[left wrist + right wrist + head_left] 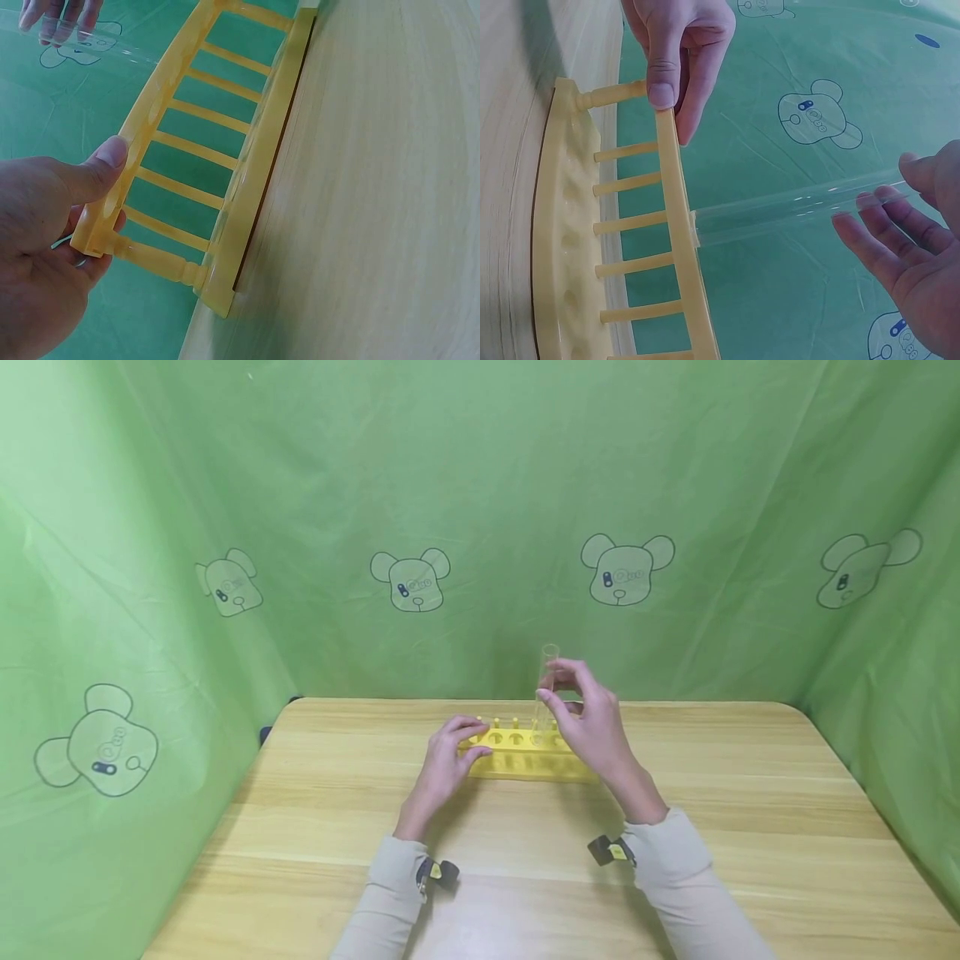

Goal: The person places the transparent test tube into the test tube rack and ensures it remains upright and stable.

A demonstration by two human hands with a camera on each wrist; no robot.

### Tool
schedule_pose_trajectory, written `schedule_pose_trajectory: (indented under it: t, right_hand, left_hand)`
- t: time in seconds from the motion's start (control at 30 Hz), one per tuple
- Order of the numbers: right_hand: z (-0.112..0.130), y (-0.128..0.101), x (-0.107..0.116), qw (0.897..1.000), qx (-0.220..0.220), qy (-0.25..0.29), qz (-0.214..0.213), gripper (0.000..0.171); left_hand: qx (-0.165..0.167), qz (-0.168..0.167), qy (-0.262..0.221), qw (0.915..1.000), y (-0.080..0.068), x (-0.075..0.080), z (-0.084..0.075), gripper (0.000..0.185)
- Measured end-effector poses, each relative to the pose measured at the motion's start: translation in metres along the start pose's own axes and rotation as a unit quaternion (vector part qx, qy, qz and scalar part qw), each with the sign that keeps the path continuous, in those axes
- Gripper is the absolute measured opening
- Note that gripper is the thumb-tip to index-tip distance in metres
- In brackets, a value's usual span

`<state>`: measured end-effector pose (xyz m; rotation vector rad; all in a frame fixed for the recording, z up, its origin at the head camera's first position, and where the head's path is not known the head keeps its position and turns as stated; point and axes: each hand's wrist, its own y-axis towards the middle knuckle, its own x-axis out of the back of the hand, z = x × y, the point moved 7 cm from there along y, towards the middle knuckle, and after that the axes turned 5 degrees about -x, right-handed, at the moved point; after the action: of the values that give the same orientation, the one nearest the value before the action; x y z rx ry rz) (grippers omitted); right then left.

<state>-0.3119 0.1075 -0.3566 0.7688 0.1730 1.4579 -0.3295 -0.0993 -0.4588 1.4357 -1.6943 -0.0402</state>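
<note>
A yellow test tube rack (517,773) stands on the table toward its far side, with a row of round holes in its top plate and pegs along the back. My left hand (444,758) grips the left end of that top plate, thumb on the near side and fingers behind. Between the thumb and fingers of my right hand (600,722) is a clear test tube (550,656), pinched near its upper part and held nearly upright. In the right wrist view the tube's lower end (705,227) is right at the rack's top plate (676,195), over a middle hole.
The rack rests on a wood-grain table (750,793). Green cloth (495,468) printed with bear heads hangs behind the table and along both sides. Each sleeve cuff carries a small black wrist camera, one on the left (447,874) and one on the right (600,850).
</note>
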Motion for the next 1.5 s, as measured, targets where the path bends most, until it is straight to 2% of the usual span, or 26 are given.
schedule_pose_trajectory:
  t: [1.07, 1.5]
  right_hand:
    - [-0.0050, -0.0033, -0.0044, 1.000, 0.004, -0.010, -0.005, 0.036]
    - [-0.0083, -0.0062, -0.0073, 1.000, 0.002, -0.015, -0.011, 0.041]
  left_hand:
    - [0.005, 0.004, -0.003, 1.0000, 0.0015, -0.0003, 0.0046, 0.037]
    - [0.008, 0.006, -0.010, 0.9999, -0.0005, -0.0014, 0.0048, 0.037]
